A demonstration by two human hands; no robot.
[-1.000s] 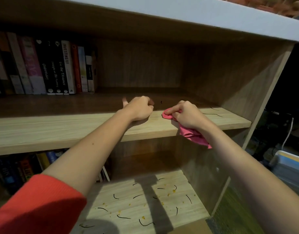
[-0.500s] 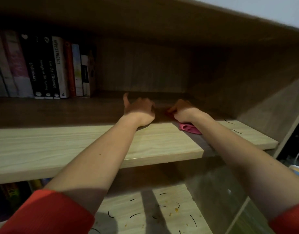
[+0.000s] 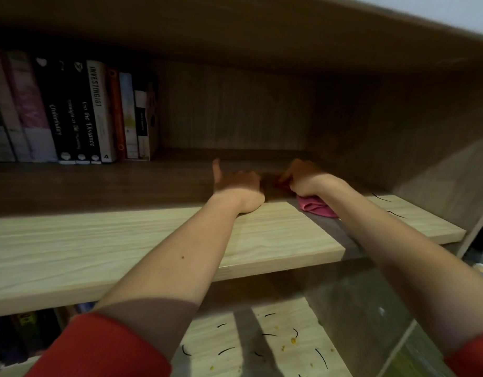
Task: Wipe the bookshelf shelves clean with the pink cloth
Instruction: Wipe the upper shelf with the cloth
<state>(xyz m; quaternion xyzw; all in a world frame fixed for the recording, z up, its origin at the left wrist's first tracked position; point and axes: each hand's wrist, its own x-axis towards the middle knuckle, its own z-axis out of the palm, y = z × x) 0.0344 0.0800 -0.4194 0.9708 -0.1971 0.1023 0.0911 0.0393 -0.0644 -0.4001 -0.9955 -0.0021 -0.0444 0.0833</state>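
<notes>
Standing in a row at the far left of the upper shelf (image 3: 126,240), the books (image 3: 93,112) are waiting out of the way. Next, the left hand (image 3: 236,186) is resting on the shelf board in the shadow; its fingers are looking curled under, the thumb is sticking up, and it is holding nothing. Below, between the two arms, the lower shelf (image 3: 207,336) is showing yellow crumbs (image 3: 292,340) and thin black strands (image 3: 321,357), so it is looking unwiped. Just beside the left hand, the right hand (image 3: 303,178) is bunching the pink cloth (image 3: 315,208) in its fingers and pressing it down on the upper shelf, with a fold poking out under the wrist. Further right, two loose strands (image 3: 382,197) are lying on the board near the side wall. So the wiping of this upper shelf is probably going on, toward its back. The next move is likely calling for a sweep to the right to catch those strands, then going down to the messy shelf below.
</notes>
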